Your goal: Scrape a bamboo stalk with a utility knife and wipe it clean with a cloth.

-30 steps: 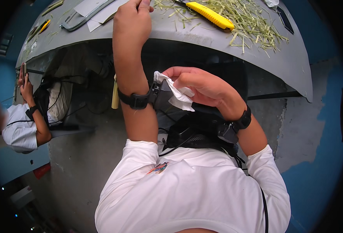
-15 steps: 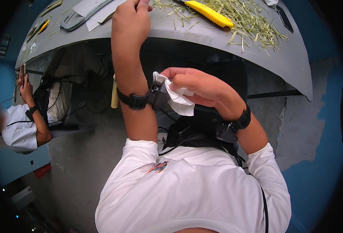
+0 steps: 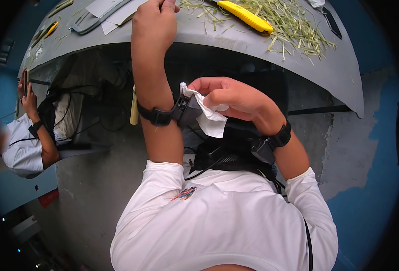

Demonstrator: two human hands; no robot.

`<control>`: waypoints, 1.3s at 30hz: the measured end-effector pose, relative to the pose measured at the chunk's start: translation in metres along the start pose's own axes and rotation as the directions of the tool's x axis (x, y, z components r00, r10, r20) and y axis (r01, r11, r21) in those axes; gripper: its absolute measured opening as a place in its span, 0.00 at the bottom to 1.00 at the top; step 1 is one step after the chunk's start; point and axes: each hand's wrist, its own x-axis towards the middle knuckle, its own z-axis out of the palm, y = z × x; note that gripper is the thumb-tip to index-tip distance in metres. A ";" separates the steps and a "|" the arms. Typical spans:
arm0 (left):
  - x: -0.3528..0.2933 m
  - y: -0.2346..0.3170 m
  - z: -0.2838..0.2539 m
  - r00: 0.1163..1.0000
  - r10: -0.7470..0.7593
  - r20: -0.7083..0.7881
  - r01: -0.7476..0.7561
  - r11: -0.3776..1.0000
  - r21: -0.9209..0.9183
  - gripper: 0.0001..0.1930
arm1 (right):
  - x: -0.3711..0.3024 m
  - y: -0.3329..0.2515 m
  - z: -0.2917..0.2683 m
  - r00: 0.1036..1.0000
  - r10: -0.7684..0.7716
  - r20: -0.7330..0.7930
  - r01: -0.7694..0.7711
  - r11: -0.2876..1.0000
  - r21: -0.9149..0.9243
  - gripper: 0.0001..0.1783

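My right hand point(image 3: 244, 100) pinches a crumpled white tissue point(image 3: 212, 122) between thumb and fingers. The tissue lies against a small dark camera-like device point(image 3: 189, 114) strapped to my left forearm by a black band. My left arm stretches forward over the table edge. At its end my left hand point(image 3: 155, 22) is curled closed, thumb on top; the top of the picture cuts off part of it, and its palm side is hidden. A similar dark device point(image 3: 265, 150) sits on a black strap at my right wrist.
On the grey table point(image 3: 235, 44) lie a yellow utility knife point(image 3: 246, 17), a heap of cut green strips point(image 3: 294, 27), a grey metal frame point(image 3: 93, 25) and white sheets point(image 3: 113, 18). At left, a person point(image 3: 32, 144) in a white shirt holds a phone point(image 3: 26, 81).
My right hand shifts slightly, and the tissue's lower corner hangs a little lower against the device. My left arm stays almost still.
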 end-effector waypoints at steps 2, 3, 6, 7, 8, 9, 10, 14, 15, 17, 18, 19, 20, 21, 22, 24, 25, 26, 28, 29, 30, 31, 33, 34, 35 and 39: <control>0.000 0.001 0.000 1.000 -0.013 0.002 0.013 1.000 0.007 0.21 | 0.002 -0.001 -0.002 1.000 0.015 -0.003 -0.015 1.000 -0.008 0.25; 0.000 -0.001 0.000 1.000 -0.007 0.002 0.007 1.000 -0.004 0.21 | 0.002 -0.003 0.000 1.000 0.019 -0.015 -0.019 1.000 -0.018 0.25; -0.001 -0.004 0.000 1.000 -0.005 0.000 0.005 0.999 -0.033 0.21 | 0.004 -0.005 0.005 0.998 0.018 -0.052 -0.022 0.997 -0.073 0.24; -0.002 -0.004 0.000 1.000 -0.007 -0.001 0.007 0.999 -0.043 0.21 | 0.004 -0.006 0.007 0.998 0.015 -0.065 -0.022 0.995 -0.095 0.23; -0.002 -0.003 -0.001 1.000 -0.015 0.000 0.015 0.999 -0.038 0.21 | 0.004 -0.007 0.010 0.997 0.015 -0.071 -0.023 0.994 -0.107 0.23; -0.003 -0.001 -0.002 1.000 -0.022 0.002 0.022 0.999 -0.034 0.21 | 0.003 -0.007 0.013 0.997 0.014 -0.076 -0.023 0.993 -0.119 0.23; -0.004 0.001 -0.003 1.000 -0.029 0.004 0.029 0.999 -0.029 0.21 | 0.003 -0.008 0.015 0.997 0.013 -0.082 -0.024 0.991 -0.131 0.23; -0.006 0.006 -0.006 1.000 -0.027 -0.003 0.027 0.999 -0.033 0.21 | 0.003 -0.007 0.017 0.999 0.043 -0.033 -0.046 0.995 -0.092 0.22; -0.006 0.005 -0.007 1.000 -0.022 -0.005 0.022 0.999 -0.029 0.21 | 0.001 -0.007 0.018 0.999 0.049 -0.015 -0.050 0.995 -0.086 0.21; -0.006 0.006 -0.008 1.000 -0.019 -0.009 0.018 1.000 -0.015 0.21 | -0.002 -0.007 0.020 0.999 0.049 0.008 -0.048 0.996 -0.073 0.21; -0.007 0.007 -0.008 1.000 -0.020 -0.011 0.020 1.000 -0.007 0.21 | -0.003 -0.007 0.020 0.999 0.043 0.012 -0.043 0.997 -0.065 0.22; -0.007 0.008 -0.008 1.000 -0.021 -0.012 0.021 1.000 0.001 0.21 | -0.004 -0.007 0.020 0.999 0.038 0.016 -0.037 0.998 -0.058 0.23; -0.006 0.007 -0.007 1.000 -0.009 -0.013 0.009 1.000 -0.029 0.21 | -0.004 -0.007 0.018 0.999 0.022 0.040 -0.021 0.999 -0.040 0.23; -0.005 0.006 -0.006 1.000 0.000 -0.014 -0.001 0.998 -0.060 0.21 | -0.004 -0.006 0.015 0.998 0.009 0.064 -0.007 1.000 -0.021 0.23; -0.005 0.005 -0.006 1.000 0.009 -0.016 -0.011 0.996 -0.090 0.21 | -0.004 -0.004 0.012 0.996 -0.005 0.089 0.005 1.000 -0.002 0.23; -0.005 0.006 -0.007 1.000 -0.015 0.001 0.015 0.998 -0.058 0.21 | -0.002 -0.001 0.004 0.995 0.000 0.101 -0.005 0.999 0.050 0.23; -0.005 0.007 -0.008 1.000 -0.026 0.011 0.027 0.999 -0.041 0.21 | -0.001 0.000 0.002 0.994 0.001 0.106 -0.009 0.997 0.077 0.24; -0.005 0.007 -0.008 0.999 -0.029 0.014 0.030 0.999 -0.040 0.21 | -0.001 0.000 0.003 0.994 0.000 0.110 -0.008 0.998 0.068 0.23; -0.006 0.006 -0.009 0.999 -0.034 0.018 0.035 0.999 -0.041 0.21 | 0.000 0.000 0.006 0.993 -0.002 0.119 -0.004 0.999 0.046 0.21; -0.006 0.006 -0.010 0.999 -0.036 0.021 0.037 0.998 -0.054 0.21 | 0.001 0.001 0.007 0.993 -0.013 0.115 0.010 1.000 0.024 0.21; -0.006 0.006 -0.010 0.999 -0.038 0.026 0.040 0.997 -0.068 0.21 | 0.002 0.003 0.007 0.994 -0.024 0.111 0.023 1.000 0.003 0.21; -0.006 0.006 -0.011 0.999 -0.041 0.031 0.043 0.996 -0.081 0.21 | 0.003 0.004 0.007 0.994 -0.035 0.107 0.037 0.999 -0.018 0.22; -0.006 0.006 -0.010 0.999 -0.040 0.033 0.043 0.995 -0.091 0.21 | 0.002 0.000 0.006 0.997 -0.028 0.067 0.033 0.997 -0.074 0.20; -0.006 0.005 -0.010 0.999 -0.040 0.034 0.043 0.994 -0.096 0.21 | 0.002 -0.002 0.006 0.999 -0.025 0.048 0.030 0.994 -0.102 0.20; -0.007 0.005 -0.011 0.998 -0.040 0.037 0.043 0.995 -0.088 0.21 | 0.001 -0.002 0.007 0.998 -0.052 0.038 0.056 0.990 -0.129 0.19; -0.006 0.006 -0.011 0.998 -0.050 0.045 0.055 0.991 -0.123 0.20 | -0.004 -0.002 0.008 0.992 -0.123 0.024 0.125 0.970 -0.208 0.20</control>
